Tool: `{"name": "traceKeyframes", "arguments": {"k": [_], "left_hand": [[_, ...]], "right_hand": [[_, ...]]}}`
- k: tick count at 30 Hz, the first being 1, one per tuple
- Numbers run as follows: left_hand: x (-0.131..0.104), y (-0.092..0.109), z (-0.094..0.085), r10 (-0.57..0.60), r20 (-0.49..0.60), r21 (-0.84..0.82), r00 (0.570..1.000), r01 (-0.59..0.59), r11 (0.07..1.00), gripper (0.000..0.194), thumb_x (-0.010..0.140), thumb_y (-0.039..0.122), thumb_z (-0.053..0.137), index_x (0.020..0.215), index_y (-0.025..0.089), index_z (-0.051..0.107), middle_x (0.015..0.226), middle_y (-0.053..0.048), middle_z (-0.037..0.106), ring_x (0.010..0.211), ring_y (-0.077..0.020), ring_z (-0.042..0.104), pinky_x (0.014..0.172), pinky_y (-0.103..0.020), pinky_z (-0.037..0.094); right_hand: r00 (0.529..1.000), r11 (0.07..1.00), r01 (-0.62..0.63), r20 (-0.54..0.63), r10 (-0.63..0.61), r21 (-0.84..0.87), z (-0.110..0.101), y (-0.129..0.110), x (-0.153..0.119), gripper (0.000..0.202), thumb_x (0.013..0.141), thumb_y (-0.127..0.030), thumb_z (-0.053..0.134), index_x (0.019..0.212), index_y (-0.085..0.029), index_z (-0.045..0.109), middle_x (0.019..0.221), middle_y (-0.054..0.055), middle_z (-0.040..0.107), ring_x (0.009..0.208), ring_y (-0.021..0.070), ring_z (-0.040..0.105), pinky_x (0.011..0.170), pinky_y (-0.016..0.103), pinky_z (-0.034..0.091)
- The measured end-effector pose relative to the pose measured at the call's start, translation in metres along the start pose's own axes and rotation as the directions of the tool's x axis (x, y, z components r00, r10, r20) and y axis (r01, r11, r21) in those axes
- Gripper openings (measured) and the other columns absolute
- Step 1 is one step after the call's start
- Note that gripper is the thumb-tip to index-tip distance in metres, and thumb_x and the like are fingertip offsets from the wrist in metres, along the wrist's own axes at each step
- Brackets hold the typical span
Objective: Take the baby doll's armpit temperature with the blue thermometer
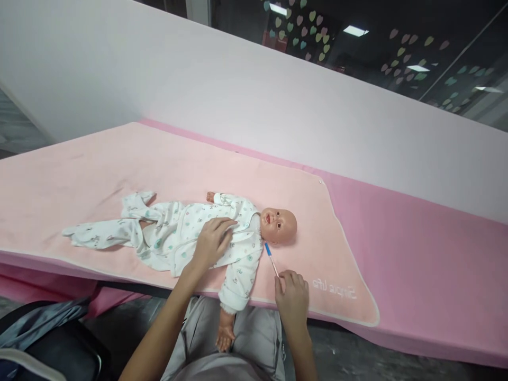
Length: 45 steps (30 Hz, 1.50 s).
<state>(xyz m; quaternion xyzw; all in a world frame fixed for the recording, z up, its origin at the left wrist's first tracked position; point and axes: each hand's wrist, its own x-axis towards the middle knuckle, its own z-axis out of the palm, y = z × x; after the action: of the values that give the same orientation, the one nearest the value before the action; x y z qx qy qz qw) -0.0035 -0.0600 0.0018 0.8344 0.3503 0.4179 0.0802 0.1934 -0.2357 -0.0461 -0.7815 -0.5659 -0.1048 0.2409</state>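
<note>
A baby doll [279,226] lies face up in a white printed sleepsuit [186,222], its head to the right. My left hand [214,241] rests on the doll's chest, fingers loosely stretched out over the cloth. In my right hand [292,296], pinched between thumb and fingers, is a thin white stick with a blue end [271,258], perhaps a thermometer. Its blue end points at the doll's neck, close to the collar. One doll arm [238,288] hangs past the near edge, above my lap; the other lies on the far side.
Underneath is a pale pink mat [333,254] with white lettering, on a brighter pink cover [428,264]. A white wall [238,100] rises behind, below a dark window [357,47] with heart stickers. At lower left stands a black chair [59,344] with cloth on it.
</note>
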Motion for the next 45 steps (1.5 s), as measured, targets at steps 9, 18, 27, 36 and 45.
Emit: {"name": "traceKeyframes", "arguments": {"k": [9,18,27,36,45], "left_hand": [[-0.018,-0.001,0.010,0.028,0.061,0.053,0.998,-0.032,0.998,0.029,0.091,0.023,0.042,0.116,0.023,0.058,0.118,-0.005,0.060,0.108,-0.0220,0.052,0.093,-0.039,0.039],[-0.019,-0.001,0.010,0.051,0.035,0.042,0.998,-0.052,0.998,0.030,0.090,0.021,0.043,0.116,0.023,0.058,0.118,-0.006,0.060,0.108,-0.0218,0.053,0.095,-0.041,0.039],[-0.021,-0.001,0.011,0.045,0.025,0.057,0.999,-0.046,0.997,0.029,0.090,0.020,0.043,0.116,0.021,0.057,0.118,-0.006,0.061,0.110,-0.0214,0.052,0.097,-0.040,0.039],[-0.020,-0.001,0.011,0.034,0.035,0.066,0.999,-0.036,0.997,0.030,0.090,0.020,0.043,0.115,0.022,0.058,0.118,-0.006,0.061,0.110,-0.0220,0.053,0.097,-0.042,0.040],[-0.020,-0.001,0.012,0.020,0.046,0.075,0.999,-0.024,0.997,0.032,0.090,0.021,0.042,0.118,0.024,0.058,0.119,-0.006,0.061,0.111,-0.0226,0.054,0.098,-0.043,0.040]], "right_hand": [[0.976,0.767,-0.197,0.051,0.210,0.610,-0.113,-0.002,0.073,0.029,0.088,-0.041,0.046,0.073,-0.019,0.056,0.060,-0.002,0.054,0.055,0.0121,0.050,0.053,0.023,0.038],[0.981,0.498,0.027,-0.118,0.152,0.867,-0.133,-0.010,0.195,0.049,0.079,-0.039,0.060,0.044,-0.019,0.032,0.041,-0.007,0.029,0.038,0.0051,0.030,0.039,0.021,0.026],[0.993,0.225,-0.100,0.082,0.089,0.969,-0.105,-0.019,0.228,0.052,0.075,-0.040,0.063,0.044,-0.021,0.026,0.039,-0.010,0.023,0.034,0.0034,0.023,0.034,0.020,0.021],[0.973,0.299,-0.080,0.010,0.229,0.951,-0.084,-0.015,0.234,0.051,0.077,-0.042,0.061,0.043,-0.020,0.029,0.041,-0.009,0.025,0.033,0.0034,0.027,0.033,0.020,0.021],[0.983,0.294,-0.106,0.055,0.176,0.950,-0.093,-0.010,0.231,0.053,0.079,-0.044,0.059,0.044,-0.020,0.027,0.041,-0.008,0.024,0.034,0.0041,0.027,0.033,0.020,0.023]]}}
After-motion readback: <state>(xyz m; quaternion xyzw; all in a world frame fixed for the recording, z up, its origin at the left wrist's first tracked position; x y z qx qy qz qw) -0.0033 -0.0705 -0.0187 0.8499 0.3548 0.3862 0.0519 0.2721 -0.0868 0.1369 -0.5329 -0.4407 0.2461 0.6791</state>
